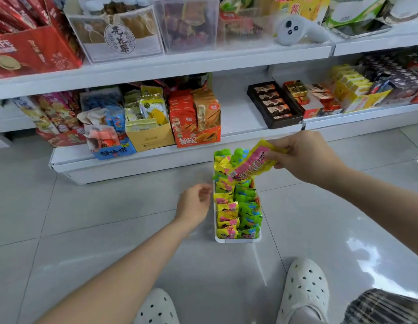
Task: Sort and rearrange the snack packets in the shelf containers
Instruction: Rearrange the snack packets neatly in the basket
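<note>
A narrow white container (238,240) stands on the tiled floor in front of the shelf, filled with two rows of small yellow-pink and green snack packets (237,209). My right hand (303,157) pinches one yellow-and-pink packet (252,163) above the far end of the container. My left hand (195,202) hovers just left of the container, fingers loosely curled and holding nothing.
The lowest shelf (142,157) holds cardboard boxes of snack bags: a blue box (114,152), a yellow box (150,136), an orange box (198,136). A bare gap lies right of the orange box. Chocolate boxes (273,104) sit further right. My white shoes (303,291) are near the container.
</note>
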Motion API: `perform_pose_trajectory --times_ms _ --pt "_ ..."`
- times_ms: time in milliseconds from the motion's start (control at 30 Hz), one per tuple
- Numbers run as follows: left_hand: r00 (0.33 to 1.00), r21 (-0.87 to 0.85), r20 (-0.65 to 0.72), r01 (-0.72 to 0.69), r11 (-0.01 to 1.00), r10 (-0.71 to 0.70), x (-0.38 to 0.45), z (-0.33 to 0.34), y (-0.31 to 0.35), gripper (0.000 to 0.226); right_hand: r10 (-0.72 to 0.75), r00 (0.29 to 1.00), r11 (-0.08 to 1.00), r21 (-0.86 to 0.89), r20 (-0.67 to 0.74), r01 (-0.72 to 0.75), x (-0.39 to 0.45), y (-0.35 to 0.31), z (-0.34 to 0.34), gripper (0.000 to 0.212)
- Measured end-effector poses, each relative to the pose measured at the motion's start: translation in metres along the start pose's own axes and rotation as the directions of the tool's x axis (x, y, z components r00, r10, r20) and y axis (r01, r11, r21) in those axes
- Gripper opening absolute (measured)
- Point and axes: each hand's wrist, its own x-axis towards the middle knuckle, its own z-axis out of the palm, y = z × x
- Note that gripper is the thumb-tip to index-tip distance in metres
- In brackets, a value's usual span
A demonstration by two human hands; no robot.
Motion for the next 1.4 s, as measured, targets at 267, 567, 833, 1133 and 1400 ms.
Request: perform_pose_trajectory --times_ms 267,567,833,1133,1400 --pt "0.910 0.291 0.392 -0.264 0.920 0.138 -0.005 0.043 -0.027 0.049 0.097 0.991 0.982 0.153 0.093 -0.111 0.019 0.024 0.048 0.014" --pt "0.900 0.171 0.332 -0.351 0.921 0.282 -0.027 0.046 -0.050 0.045 0.000 0.956 0.971 -0.230 0.295 0.071 0.023 0.031 0.123 0.027" --pt "0.901 0.070 0.337 -0.314 0.947 0.274 -0.032 0.047 -0.055 0.049 0.068 0.962 0.890 -0.451 0.265 0.061 0.020 0.039 0.183 0.028" --pt "0.924 -0.060 0.331 -0.184 0.981 0.193 -0.027 0.048 -0.060 0.038 0.133 0.968 0.899 -0.437 0.213 -0.027 0.024 0.052 0.195 0.012" --pt "0.920 -0.119 0.358 -0.123 0.985 0.158 -0.007 0.043 -0.056 0.024 0.133 0.976 0.983 -0.148 0.173 -0.108 0.032 0.069 0.168 0.017"
